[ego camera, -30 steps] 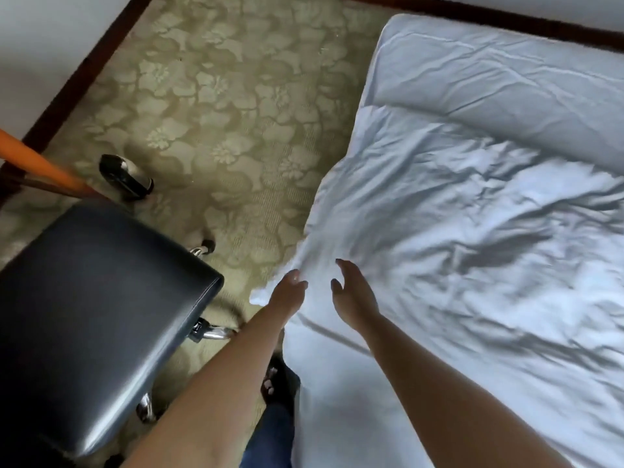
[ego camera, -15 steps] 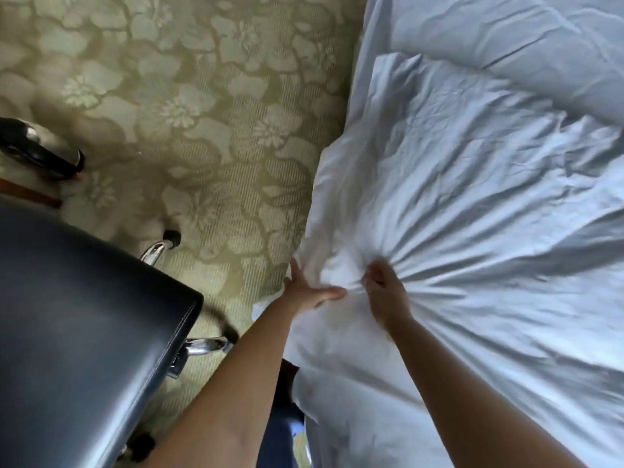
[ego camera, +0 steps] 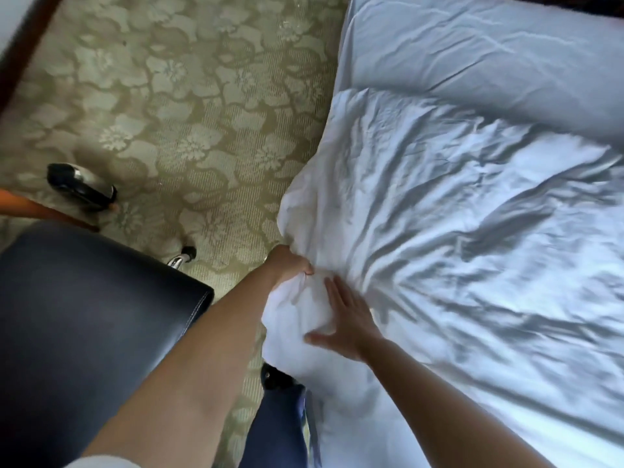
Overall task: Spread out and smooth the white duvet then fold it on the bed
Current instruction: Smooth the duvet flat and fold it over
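On the bed (ego camera: 472, 55), the crumpled white duvet (ego camera: 456, 231) was gripped at its edge by the left hand (ego camera: 290, 265) (fingers curled); the right hand (ego camera: 347, 319) was pressed flat beside it.

Duvet (ego camera: 456, 265): white, grey-blue in the shadowed creases. Bed sheet (ego camera: 489, 52) at far right: plain white, faint blue cast. Carpet (ego camera: 189, 106): olive-green ground, pale cream flower and leaf pattern, fine ribbed stripes between blooms. Chair seat (ego camera: 84, 325), near left: glossy black. Chair caster (ego camera: 81, 187): black with silver. Wooden pole (ego camera: 30, 207) at left edge: orange. Trouser leg (ego camera: 277, 430), near centre: dark blue. Shoe (ego camera: 275, 376): black.
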`<action>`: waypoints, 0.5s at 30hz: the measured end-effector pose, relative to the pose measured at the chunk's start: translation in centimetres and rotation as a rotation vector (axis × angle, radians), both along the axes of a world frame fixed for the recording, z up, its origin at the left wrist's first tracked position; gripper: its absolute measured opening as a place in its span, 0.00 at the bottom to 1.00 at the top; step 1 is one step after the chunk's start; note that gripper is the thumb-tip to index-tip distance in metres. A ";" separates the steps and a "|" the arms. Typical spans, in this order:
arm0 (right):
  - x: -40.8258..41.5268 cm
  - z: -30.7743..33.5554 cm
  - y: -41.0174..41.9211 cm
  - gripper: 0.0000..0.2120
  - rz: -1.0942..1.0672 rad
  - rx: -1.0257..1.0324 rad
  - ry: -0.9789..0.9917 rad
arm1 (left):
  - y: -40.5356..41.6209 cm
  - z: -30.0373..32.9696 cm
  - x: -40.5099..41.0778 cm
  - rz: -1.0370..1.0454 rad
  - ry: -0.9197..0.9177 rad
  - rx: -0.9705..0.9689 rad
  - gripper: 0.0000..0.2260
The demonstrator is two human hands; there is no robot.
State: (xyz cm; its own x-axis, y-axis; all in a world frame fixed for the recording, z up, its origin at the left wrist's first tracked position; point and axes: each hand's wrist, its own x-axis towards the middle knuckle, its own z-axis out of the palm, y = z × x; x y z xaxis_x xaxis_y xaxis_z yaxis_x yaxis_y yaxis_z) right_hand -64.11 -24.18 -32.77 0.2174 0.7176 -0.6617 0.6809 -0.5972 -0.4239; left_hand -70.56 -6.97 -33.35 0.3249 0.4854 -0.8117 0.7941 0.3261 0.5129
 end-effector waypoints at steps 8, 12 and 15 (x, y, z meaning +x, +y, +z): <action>4.5 11.9 -4.5 0.60 -0.383 0.228 0.085 | -9.4 15.8 7.8 -0.083 -0.115 0.305 0.29; 8.8 16.9 -10.5 0.38 -0.814 0.464 -0.019 | -18.0 23.1 14.4 -0.204 -0.240 0.460 0.20; 14.2 18.9 -15.2 0.20 -0.943 0.454 -0.097 | -24.3 24.6 18.5 -0.191 -0.319 0.495 0.20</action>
